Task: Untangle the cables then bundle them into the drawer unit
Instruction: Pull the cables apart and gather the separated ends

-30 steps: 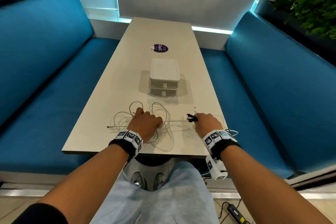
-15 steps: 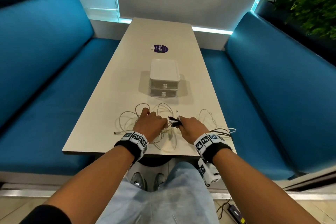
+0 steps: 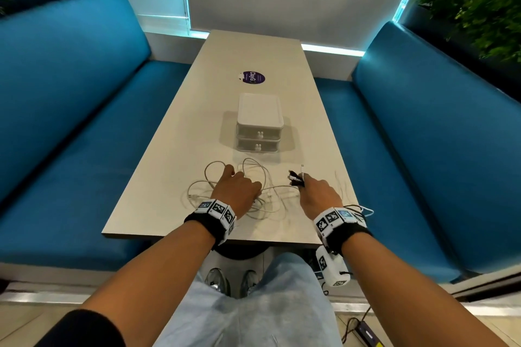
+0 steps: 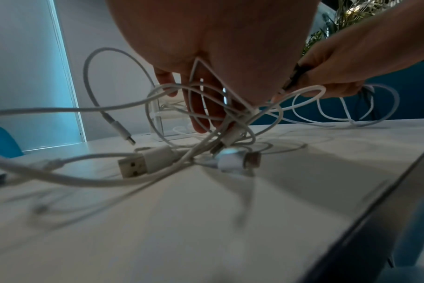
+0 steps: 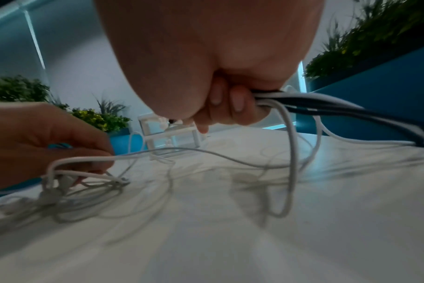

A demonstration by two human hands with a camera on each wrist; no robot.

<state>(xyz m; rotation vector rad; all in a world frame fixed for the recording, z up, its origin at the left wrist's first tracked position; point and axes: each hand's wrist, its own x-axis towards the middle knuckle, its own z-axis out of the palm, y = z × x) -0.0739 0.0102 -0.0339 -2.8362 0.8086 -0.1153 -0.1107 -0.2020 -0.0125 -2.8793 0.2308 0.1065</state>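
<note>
Several white cables [image 3: 262, 207] lie tangled on the table's near end, plugs among them [image 4: 133, 168]. My left hand [image 3: 236, 189] sits palm-down on the tangle, its fingers [image 4: 201, 107] reaching into the loops and pinching white strands [image 5: 85, 159]. My right hand [image 3: 318, 194], beside it to the right, grips a bundle of black and white cables [image 5: 303, 99]; the plug ends [image 3: 296, 177] stick out past its fingers [image 5: 230, 107]. One white strand runs taut between both hands. The white two-drawer unit [image 3: 259, 121] stands beyond them, both drawers closed.
The long beige table [image 3: 253, 51] carries a purple sticker [image 3: 253, 77] further back. Blue benches [image 3: 70, 121] [image 3: 437, 135] run along both sides. Cable ends [image 3: 363, 210] hang over the table's right edge by my right wrist. A power adapter [image 3: 369, 332] lies on the floor.
My right hand moved left up to the left hand, then drew back right with its bundle, stretching a white strand. The left hand stayed on the tangle, shifting slightly right.
</note>
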